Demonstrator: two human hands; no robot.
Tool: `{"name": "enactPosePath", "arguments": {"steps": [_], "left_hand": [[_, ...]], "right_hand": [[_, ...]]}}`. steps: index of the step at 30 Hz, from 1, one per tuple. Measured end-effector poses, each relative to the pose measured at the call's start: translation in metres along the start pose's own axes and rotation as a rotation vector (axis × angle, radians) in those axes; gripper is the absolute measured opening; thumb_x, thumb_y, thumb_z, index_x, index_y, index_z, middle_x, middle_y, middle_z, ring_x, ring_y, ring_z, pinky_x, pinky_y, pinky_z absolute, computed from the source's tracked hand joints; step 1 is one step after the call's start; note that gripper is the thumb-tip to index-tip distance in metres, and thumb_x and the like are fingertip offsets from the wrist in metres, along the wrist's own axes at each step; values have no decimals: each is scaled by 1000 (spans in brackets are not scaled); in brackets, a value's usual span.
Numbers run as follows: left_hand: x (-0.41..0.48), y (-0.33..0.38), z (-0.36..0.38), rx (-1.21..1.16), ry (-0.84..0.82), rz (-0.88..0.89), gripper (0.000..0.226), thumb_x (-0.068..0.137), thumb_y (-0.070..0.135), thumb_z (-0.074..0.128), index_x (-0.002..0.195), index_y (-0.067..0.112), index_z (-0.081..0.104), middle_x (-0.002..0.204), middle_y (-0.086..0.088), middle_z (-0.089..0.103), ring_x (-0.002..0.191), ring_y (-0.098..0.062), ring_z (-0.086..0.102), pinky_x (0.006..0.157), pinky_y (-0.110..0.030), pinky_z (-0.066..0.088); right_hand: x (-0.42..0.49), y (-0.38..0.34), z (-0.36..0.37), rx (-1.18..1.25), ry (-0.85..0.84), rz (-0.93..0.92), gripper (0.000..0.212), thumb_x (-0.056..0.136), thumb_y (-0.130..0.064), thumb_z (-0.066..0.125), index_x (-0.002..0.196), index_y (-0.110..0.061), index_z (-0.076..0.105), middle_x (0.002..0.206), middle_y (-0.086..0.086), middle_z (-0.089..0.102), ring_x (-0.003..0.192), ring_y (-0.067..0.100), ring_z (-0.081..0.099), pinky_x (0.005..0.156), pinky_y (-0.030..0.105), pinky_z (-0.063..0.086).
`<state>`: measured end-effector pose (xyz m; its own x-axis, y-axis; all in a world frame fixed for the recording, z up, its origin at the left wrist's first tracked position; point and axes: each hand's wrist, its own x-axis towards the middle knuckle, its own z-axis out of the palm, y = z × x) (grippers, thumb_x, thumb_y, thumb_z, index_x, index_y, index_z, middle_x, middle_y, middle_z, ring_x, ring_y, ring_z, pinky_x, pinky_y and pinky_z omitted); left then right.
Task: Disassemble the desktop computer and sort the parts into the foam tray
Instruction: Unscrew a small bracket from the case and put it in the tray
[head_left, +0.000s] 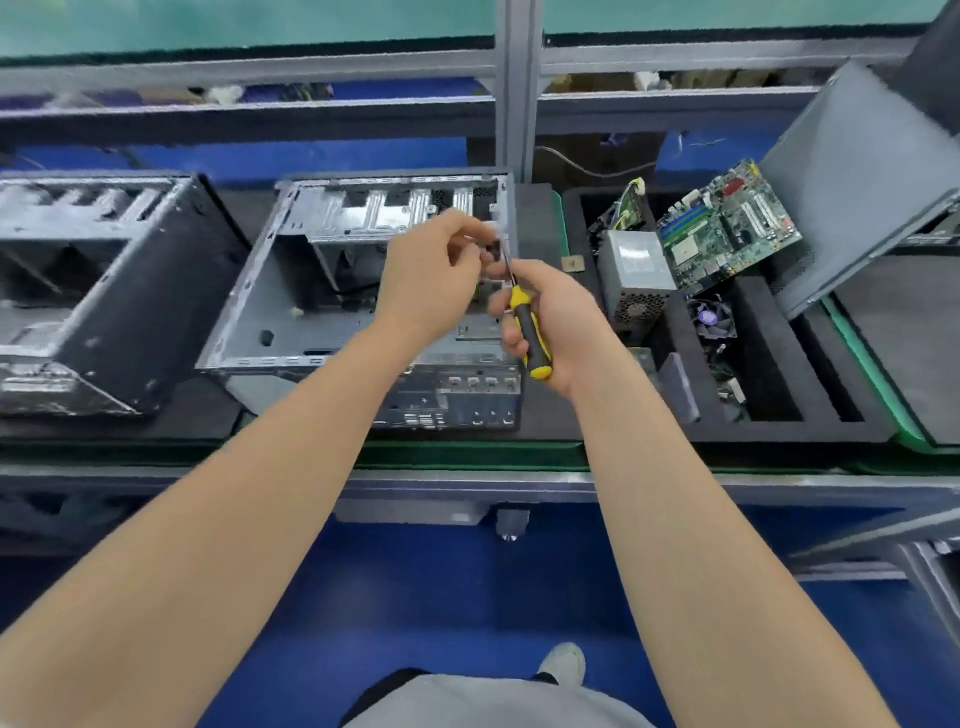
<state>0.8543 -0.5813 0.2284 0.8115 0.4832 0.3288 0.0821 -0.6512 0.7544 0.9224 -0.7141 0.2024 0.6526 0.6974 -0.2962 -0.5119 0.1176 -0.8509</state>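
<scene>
An open grey computer case (291, 291) lies on its side in the middle of the bench, its inside mostly bare. My right hand (550, 317) grips a yellow and black screwdriver (527, 327) with the tip pointing up toward the case's far right corner. My left hand (431, 280) is above the case, its fingertips pinching something small at the screwdriver's tip; what it is I cannot make out. To the right stands the black foam tray (769, 332), holding a green motherboard (727, 223), a grey power supply (634, 270) and a cooler fan (714, 319).
A second empty case (104, 291) lies at the left. A grey side panel (857, 182) leans at the right, over the tray's far corner. A metal post (514, 88) rises behind the bench. The bench's front edge runs just below the cases.
</scene>
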Motion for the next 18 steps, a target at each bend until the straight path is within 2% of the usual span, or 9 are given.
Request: {"name": "enactPosePath", "arguments": {"steps": [2,5,8,11,13,16,18], "left_hand": [[-15,-23,-36,-39,46,-34,28,92,6,53,102,22,72,88,6,75,76,-8,71,73,-30,60],[-40,-60,-83,-161,95,-94,24,91,2,52,98,15,71,76,-2,73,59,-22,69,49,-33,55],[-73,-99,-116,-340,63,-172,23,84,-3,48,90,4,69,68,-11,69,49,-31,63,42,-32,49],[-106,-135,-129,-413,-26,-246,23,78,-1,47,78,2,70,64,-20,68,48,-32,63,45,-29,50],[-122,-157,-129,-388,-52,-305,22,75,4,49,75,5,71,65,-16,70,56,-29,68,51,-32,54],[-136,-185,-122,-258,-74,-416,14,83,8,59,92,14,68,84,-6,73,82,-21,71,74,-40,62],[-137,-198,-116,-205,-108,-469,26,86,12,71,108,18,58,103,-3,68,98,-20,66,90,-41,57]], "right_hand": [[2,14,37,-36,-49,9,22,108,-26,49,105,-9,63,66,7,63,41,15,48,37,24,37],[4,42,85,-119,-98,19,22,105,-26,52,103,-9,65,67,8,65,42,17,51,37,24,39],[2,73,123,-179,-116,57,20,94,-30,61,98,-12,69,69,7,64,43,19,51,39,25,39],[-2,103,148,-216,-114,114,23,86,-34,64,93,-14,70,69,5,62,44,18,49,40,25,38],[-5,123,156,-238,-92,144,22,89,-34,62,95,-14,70,68,4,62,44,18,48,40,25,38],[-14,151,159,-262,-39,202,24,93,-32,61,102,-13,72,71,4,62,46,18,48,42,27,39],[-19,169,158,-263,12,248,27,95,-31,59,107,-11,72,72,5,62,47,18,48,43,27,41]]}}
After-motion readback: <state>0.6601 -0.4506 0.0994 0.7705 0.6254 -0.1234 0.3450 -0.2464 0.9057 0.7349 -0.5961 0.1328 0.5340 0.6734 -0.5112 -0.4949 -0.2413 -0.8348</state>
